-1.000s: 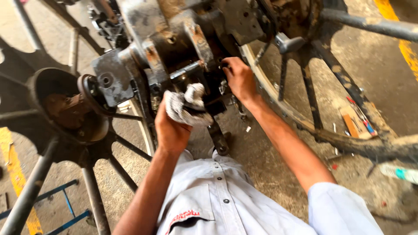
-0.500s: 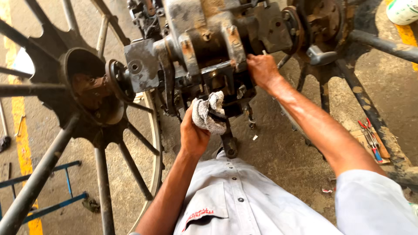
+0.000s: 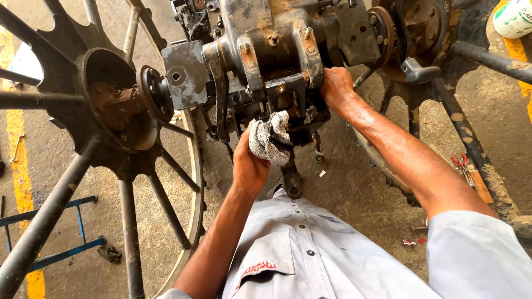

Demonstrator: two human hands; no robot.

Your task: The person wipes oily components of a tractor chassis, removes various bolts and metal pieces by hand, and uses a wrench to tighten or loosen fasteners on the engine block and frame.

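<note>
My left hand (image 3: 249, 166) grips a grey and black work glove (image 3: 270, 138), bunched up and pressed against the underside of a greasy, rusty gearbox housing (image 3: 271, 50). My right hand (image 3: 335, 87) reaches in on the right side of the same housing, fingers curled onto the metal below it; what they hold is hidden. A short axle with a square flange (image 3: 183, 75) runs from the housing to the hub of the left spoked iron wheel (image 3: 111, 111). My grey shirt fills the bottom of the view.
A second spoked iron wheel (image 3: 443, 44) stands at the right. Red-handled pliers (image 3: 461, 165) lie on the concrete floor by it. A blue metal frame (image 3: 61, 227) lies at lower left beside a yellow floor line (image 3: 19, 171). A white and green container (image 3: 512, 16) sits top right.
The view has shifted so the machine sits lower and closer. My left hand keeps the glove against the housing; my right hand stays on the right side, pushed slightly deeper.
</note>
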